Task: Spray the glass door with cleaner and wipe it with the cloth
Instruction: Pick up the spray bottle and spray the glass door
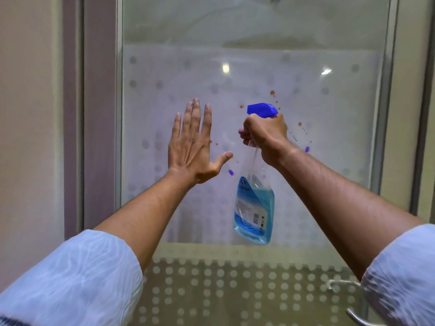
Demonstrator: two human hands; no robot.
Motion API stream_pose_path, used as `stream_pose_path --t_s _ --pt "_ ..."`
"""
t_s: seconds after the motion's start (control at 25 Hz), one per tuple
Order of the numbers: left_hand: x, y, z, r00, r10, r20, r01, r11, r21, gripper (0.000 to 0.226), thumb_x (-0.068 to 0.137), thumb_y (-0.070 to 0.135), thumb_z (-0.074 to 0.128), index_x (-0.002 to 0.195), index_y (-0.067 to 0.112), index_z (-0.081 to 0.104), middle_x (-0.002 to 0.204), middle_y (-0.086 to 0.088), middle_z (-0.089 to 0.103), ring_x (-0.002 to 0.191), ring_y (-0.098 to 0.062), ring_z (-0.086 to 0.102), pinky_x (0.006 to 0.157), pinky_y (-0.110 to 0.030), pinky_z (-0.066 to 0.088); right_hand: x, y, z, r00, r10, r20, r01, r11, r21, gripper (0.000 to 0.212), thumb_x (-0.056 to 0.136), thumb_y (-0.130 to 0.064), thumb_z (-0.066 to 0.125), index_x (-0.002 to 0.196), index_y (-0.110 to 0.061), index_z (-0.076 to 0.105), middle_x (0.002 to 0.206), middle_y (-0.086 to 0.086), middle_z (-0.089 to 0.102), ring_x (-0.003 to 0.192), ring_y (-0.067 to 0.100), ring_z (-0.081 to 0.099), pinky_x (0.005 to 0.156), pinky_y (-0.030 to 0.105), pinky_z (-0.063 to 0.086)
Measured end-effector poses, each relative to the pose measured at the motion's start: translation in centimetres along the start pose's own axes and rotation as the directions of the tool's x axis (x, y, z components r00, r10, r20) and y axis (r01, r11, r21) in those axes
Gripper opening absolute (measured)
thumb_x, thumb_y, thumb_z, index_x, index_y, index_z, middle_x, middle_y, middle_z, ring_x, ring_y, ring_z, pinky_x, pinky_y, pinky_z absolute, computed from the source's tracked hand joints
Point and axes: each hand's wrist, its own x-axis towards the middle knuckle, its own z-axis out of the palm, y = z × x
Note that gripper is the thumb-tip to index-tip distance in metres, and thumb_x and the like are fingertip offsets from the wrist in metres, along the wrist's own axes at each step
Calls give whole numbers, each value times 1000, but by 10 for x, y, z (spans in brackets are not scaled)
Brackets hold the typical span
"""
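Head view: one spray bottle (255, 208) gripped in closed right hand (264, 135), before stained glass door (329, 137); left hand (191, 147) open, fingers spread. One metal handle (353, 311) lower right; two light sleeves (77, 274).

The light here is soft and even, a little cool, and nothing is really dark. Two bright spots of glare sit on the glass door (259, 74), one round and one like a short streak, so I think lamps are behind me and reflect there. The frosted part of the glass looks milky and washed out, and its dots are faint. My left hand (191, 142) is sharp enough to see the tendons, with only a weak shadow under the thumb. My sleeves (77, 274) at the bottom corners are smeared by blur. The door frame (118, 114) bends a little near the edges from the wide lens.
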Motion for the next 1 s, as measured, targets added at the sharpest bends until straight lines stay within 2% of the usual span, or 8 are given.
stream_pose_path --t_s 0.12,0.2,0.32,0.56,0.76,0.92,1.0 --pt "9 -20 6 999 3 -37 -4 1000 -23 111 78 79 30 155 8 -6 163 -19 -5 151 -31 -5 122 -50 4 5 -15 20 999 -2 -43 3 1000 7 26 56 -12 47 73 -2 65 65 14 73 56 20 69 64 45 62" --pt "13 -33 11 998 2 -57 -5 999 -48 110 78 78 30 155 8 -6 163 -19 -5 151 -31 -5 122 -50 4 7 -27 32 997 -32 -71 32 999 -2 20 56 -12 47 68 -6 61 58 11 70 52 20 68 62 45 62" --pt "17 -43 16 997 18 -72 -22 998 -60 110 79 79 30 155 9 -6 163 -19 -4 151 -32 -4 122 -49 4 13 -45 45 995 -44 -94 41 999 -33 21 55 -13 45 68 -7 61 63 13 72 50 20 67 60 48 62" --pt "17 -52 24 996 24 -84 -30 997 -71 110 78 80 29 155 9 -4 163 -20 -2 151 -32 -2 122 -48 3 24 -66 54 987 -36 -155 29 998 -50 13 60 -12 47 70 -8 54 58 10 66 46 21 68 56 45 62" --pt "15 -49 24 997 37 -62 -42 995 -88 109 78 80 26 155 8 -3 163 -19 -3 151 -32 -4 122 -48 2 33 -54 33 972 -9 -235 -17 994 -108 28 55 -16 46 77 -7 61 61 11 69 45 21 67 54 45 62" --pt "14 -38 21 997 62 -48 -68 991 -117 110 76 80 22 155 6 -3 163 -19 -3 151 -31 -5 122 -48 3 37 -46 2 928 0 -372 -47 992 -119 27 53 -18 45 72 -9 61 55 7 67 42 20 68 51 43 61" --pt "13 -26 22 996 84 -37 -88 986 -142 110 77 79 24 155 6 -4 163 -18 -4 151 -31 -5 122 -49 4 37 -44 -12 919 -13 -394 -48 988 -145 31 52 -18 46 76 -8 64 56 6 69 44 18 68 52 41 62"
